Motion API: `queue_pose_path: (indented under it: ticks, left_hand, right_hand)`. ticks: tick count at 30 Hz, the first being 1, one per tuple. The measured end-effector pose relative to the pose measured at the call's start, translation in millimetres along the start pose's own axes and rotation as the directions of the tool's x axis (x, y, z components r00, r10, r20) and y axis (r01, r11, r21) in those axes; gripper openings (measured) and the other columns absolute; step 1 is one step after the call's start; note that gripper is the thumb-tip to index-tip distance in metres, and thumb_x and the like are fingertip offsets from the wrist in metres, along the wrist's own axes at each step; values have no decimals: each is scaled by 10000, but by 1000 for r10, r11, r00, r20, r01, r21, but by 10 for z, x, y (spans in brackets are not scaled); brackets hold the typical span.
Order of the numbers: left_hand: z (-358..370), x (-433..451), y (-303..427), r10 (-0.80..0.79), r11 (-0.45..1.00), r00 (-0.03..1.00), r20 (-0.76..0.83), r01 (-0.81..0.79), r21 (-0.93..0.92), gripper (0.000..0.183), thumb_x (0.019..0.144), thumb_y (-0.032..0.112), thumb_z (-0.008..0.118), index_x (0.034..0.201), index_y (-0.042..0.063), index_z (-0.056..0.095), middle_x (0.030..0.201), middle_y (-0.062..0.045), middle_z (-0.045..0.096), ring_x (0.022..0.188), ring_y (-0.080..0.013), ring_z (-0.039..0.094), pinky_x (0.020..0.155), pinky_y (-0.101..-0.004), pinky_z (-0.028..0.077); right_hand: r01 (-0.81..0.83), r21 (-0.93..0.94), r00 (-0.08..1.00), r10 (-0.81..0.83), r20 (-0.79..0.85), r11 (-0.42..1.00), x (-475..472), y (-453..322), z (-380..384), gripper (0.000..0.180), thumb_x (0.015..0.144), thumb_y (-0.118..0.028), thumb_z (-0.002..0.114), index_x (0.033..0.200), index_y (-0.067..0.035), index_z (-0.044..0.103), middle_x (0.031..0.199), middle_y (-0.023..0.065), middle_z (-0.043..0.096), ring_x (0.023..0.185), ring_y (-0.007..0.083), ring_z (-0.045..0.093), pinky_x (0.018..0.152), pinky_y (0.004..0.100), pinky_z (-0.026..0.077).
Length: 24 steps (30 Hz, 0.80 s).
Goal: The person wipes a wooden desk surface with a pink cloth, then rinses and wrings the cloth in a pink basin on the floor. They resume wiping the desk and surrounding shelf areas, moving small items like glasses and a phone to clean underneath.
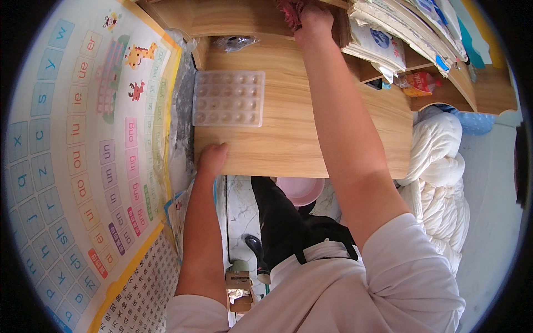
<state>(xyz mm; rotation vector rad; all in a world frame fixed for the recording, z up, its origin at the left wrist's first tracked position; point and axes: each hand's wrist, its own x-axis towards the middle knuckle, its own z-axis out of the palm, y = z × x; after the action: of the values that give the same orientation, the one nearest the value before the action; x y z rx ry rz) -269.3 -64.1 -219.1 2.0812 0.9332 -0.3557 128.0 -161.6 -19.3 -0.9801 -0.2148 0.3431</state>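
With my right hand I grip a dark pink cloth at the top of the view, up at the shelf of a wooden desk; part of the cloth is cut off by the picture's rim. My left hand rests on the front left corner of the wooden desktop, its fingers near the edge and no object seen in it. Between the hands, on the left of the desktop, lies a clear plastic tray with rows of round hollows.
A plastic-wrapped item lies at the desk's back. Stacked papers and books and a red packet fill the right shelves. White bedding bulges at the right. A pink basin stands below. Posters cover the left wall.
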Motion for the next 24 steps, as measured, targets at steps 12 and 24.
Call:
queue_pose_path:
  ticks: [12,24]
  left_hand:
    - [59,50,-25,6,1000,999,-34,-7,-20,534,886,454,519,797,-44,693,788,-295,675,791,-461,689,763,-544,505]
    - [54,58,169,44,998,999,14,-44,45,532,900,440,496,843,-43,712,888,-305,694,886,-492,683,820,-546,516]
  right_hand:
    - [203,-33,958,-206,-198,979,340,-15,-121,262,1016,-348,643,1205,-186,564,833,47,641,518,186,564,377,338,409]
    - [160,162,948,-106,-301,974,562,-292,-260,267,1034,-432,588,1171,-207,633,717,21,650,443,173,530,381,293,404]
